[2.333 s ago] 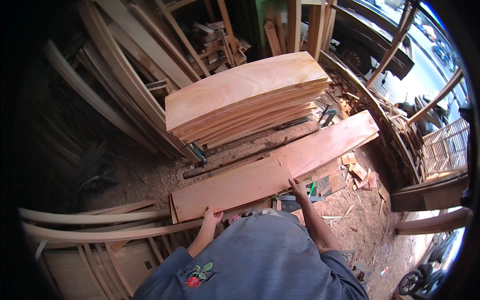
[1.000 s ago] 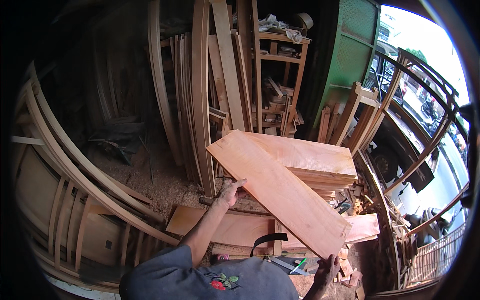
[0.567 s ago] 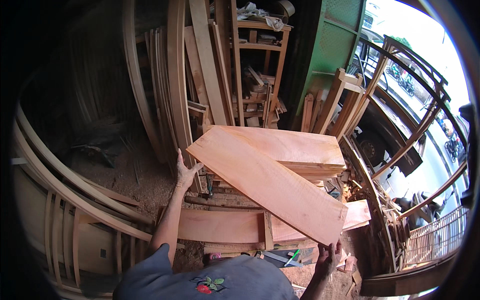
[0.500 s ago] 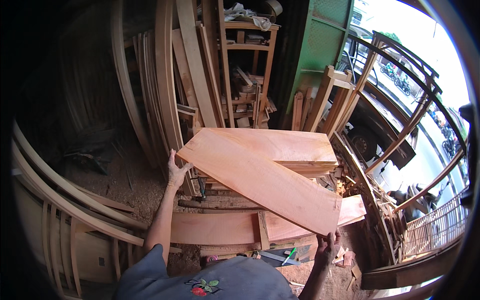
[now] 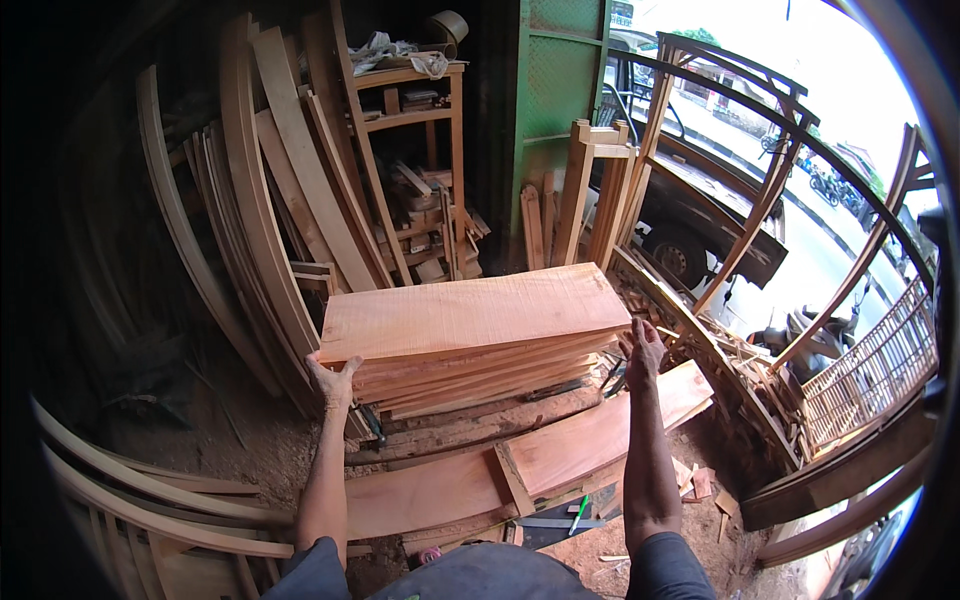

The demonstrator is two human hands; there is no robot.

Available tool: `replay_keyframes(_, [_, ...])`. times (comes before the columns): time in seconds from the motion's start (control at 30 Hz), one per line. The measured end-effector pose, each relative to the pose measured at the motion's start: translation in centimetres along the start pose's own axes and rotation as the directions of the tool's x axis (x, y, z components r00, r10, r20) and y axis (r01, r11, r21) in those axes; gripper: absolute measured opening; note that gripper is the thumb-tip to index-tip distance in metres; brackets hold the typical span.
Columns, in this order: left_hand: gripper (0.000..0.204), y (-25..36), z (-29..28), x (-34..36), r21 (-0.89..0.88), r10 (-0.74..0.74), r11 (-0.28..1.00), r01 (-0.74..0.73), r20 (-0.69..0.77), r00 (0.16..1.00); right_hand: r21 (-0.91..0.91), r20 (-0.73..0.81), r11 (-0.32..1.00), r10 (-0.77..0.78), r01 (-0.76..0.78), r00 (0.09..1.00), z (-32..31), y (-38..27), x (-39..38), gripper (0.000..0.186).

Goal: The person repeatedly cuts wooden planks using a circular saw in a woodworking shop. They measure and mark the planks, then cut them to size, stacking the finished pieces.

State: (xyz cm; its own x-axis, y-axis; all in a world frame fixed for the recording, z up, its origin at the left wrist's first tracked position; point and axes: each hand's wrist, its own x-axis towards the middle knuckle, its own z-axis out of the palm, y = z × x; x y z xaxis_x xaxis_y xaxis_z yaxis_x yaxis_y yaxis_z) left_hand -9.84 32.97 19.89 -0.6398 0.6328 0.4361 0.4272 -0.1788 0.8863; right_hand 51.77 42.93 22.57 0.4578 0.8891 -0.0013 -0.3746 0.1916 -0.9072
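Note:
A wide reddish wooden board (image 5: 470,312) lies on top of a stack of similar boards (image 5: 480,372), lined up with those beneath. My left hand (image 5: 333,380) grips its near left corner, thumb on the near edge. At the right end, my right hand (image 5: 645,348) has its fingers bent against the board's corner; part of the grip is hidden behind the hand. Nearer to me, a long plank (image 5: 430,497) lies with a short wooden strip (image 5: 514,480) across it.
Long planks (image 5: 285,150) lean at the back left beside a wooden shelf (image 5: 410,120) full of offcuts. A green pen (image 5: 579,512) and a steel square (image 5: 560,523) lie close to me. On the right stand a wooden frame (image 5: 735,240) and a slatted rack (image 5: 865,360); a vehicle (image 5: 715,215) is parked beyond.
The board, earlier held slanted above the stack, has swung round and come down onto it. My right hand has moved away from me to its right end. The view has shifted right.

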Motion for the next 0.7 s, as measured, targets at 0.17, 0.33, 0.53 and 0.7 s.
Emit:
replay_keyframes(0.17, [0.093,-0.5,-0.1,-0.2,0.098,-0.016,0.995,0.022,-0.069,0.997,-0.61,0.191,0.743,-0.198,0.274,0.961,3.4,4.6,-4.3,0.084])
replay_keyframes(0.33, [0.081,-1.0,0.6,0.6,-0.153,-0.034,0.988,0.034,0.009,0.999,-0.767,0.152,0.596,-0.191,0.238,0.97,6.3,5.0,-4.5,0.096])
replay_keyframes(0.53, [0.092,-0.5,0.5,0.3,0.049,-0.03,0.998,0.032,-0.042,0.999,-0.736,0.421,0.588,0.011,0.334,0.907,4.5,1.7,-0.5,0.095])
replay_keyframes(0.7, [0.095,0.6,-1.0,-0.4,0.089,-0.058,0.995,0.053,0.051,0.997,-0.755,0.376,0.512,-0.174,0.41,0.91,0.7,4.4,-2.6,0.076])
